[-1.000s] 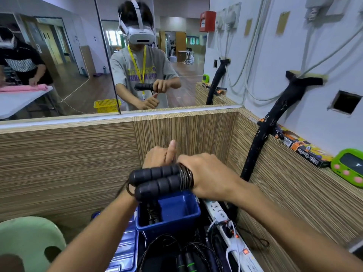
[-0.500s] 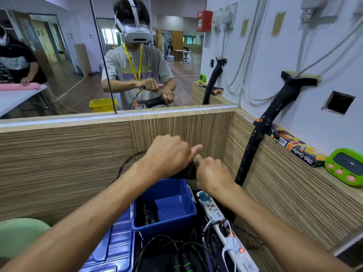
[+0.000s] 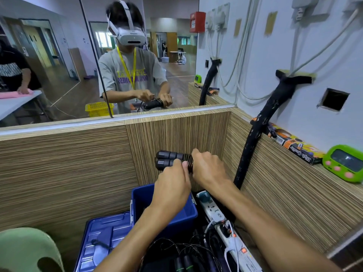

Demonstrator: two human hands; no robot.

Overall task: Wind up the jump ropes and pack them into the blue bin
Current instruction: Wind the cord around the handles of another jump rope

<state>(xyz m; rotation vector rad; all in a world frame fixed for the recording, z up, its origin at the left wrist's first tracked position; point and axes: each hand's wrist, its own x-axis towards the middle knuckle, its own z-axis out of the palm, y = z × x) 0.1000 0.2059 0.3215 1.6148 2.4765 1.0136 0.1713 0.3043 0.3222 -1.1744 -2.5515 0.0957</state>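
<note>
- Left hand [image 3: 172, 185] and right hand [image 3: 209, 169] — both bare, no gloves or rings visible.
- Forearms uncovered — no sleeves reach into the head view.

both forearms outstretched, left hand [image 3: 172, 181] and right hand [image 3: 209, 169] side by side, fingers curled

Both hands meet up above the bin [image 3: 191, 214]: left hand [image 3: 172, 188] nearer the camera, right hand [image 3: 209, 170] just beside it on the right, both on the jump rope [image 3: 170, 160]. The bin's lid [image 3: 104, 238] lies left of the bin, the power strip [image 3: 222, 222] right of it. More loose ropes [image 3: 186, 256] sit in front (kinda tangled). A chair [image 3: 25, 250] is far left.
</note>
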